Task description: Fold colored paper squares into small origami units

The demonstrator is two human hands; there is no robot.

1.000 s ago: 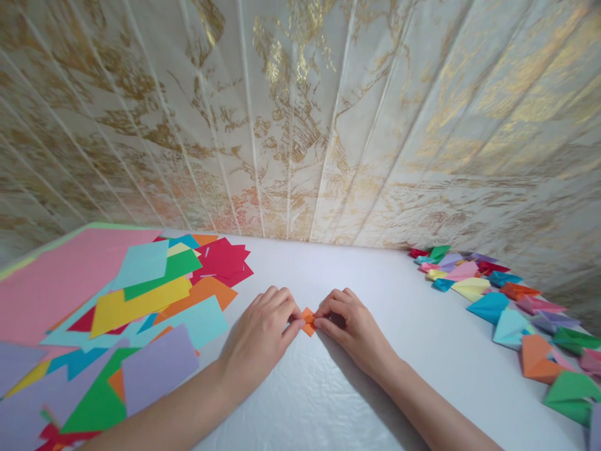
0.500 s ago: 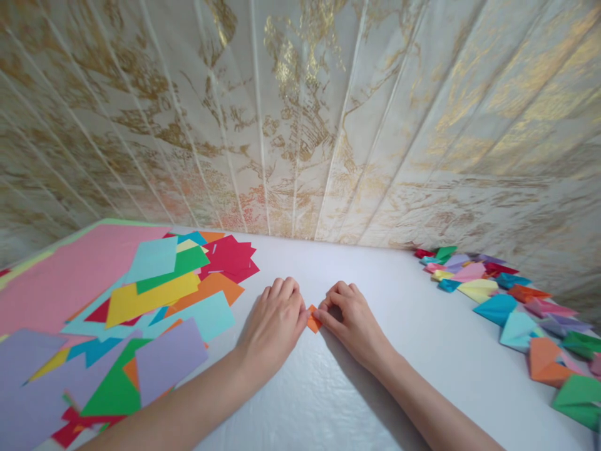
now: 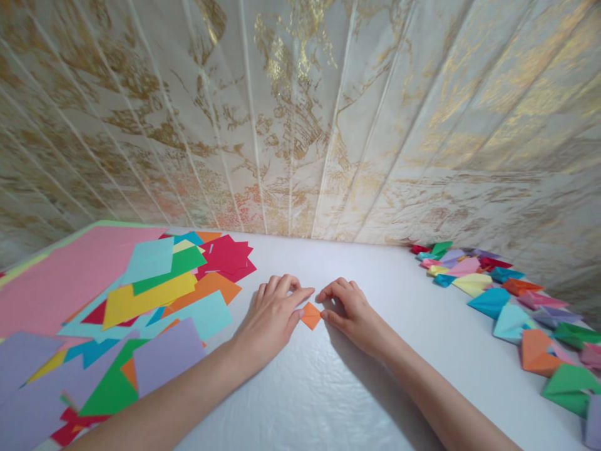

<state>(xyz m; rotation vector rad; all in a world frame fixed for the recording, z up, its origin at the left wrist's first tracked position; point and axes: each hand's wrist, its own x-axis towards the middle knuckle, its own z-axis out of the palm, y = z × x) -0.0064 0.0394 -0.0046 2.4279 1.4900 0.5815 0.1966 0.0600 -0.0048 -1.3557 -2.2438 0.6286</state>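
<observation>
A small square of folded orange paper [image 3: 311,317] lies on the white tabletop between my hands, turned so its corners point left, right, near and far. A crease line shows on its upper face. At its left corner is the thumb of my left hand [image 3: 275,310]; the index finger stretches out above the paper, apart from the thumb. My right hand [image 3: 351,313] has its thumb tip at the right corner, with the index finger bent and raised off it. Whether the thumbs press on the paper I cannot tell.
Loose coloured sheets spread over the left side, among them a yellow piece [image 3: 148,299], a lilac piece [image 3: 168,357] and a large pink sheet [image 3: 79,275]. Folded paper pieces, such as an orange one [image 3: 538,352], line the right edge. A gold-patterned curtain [image 3: 300,125] hangs behind the table [image 3: 323,401].
Both hands had their fingertips closed on the orange paper; now the fingers have parted and more of the paper shows. Its upper face looks flatter than a second ago.
</observation>
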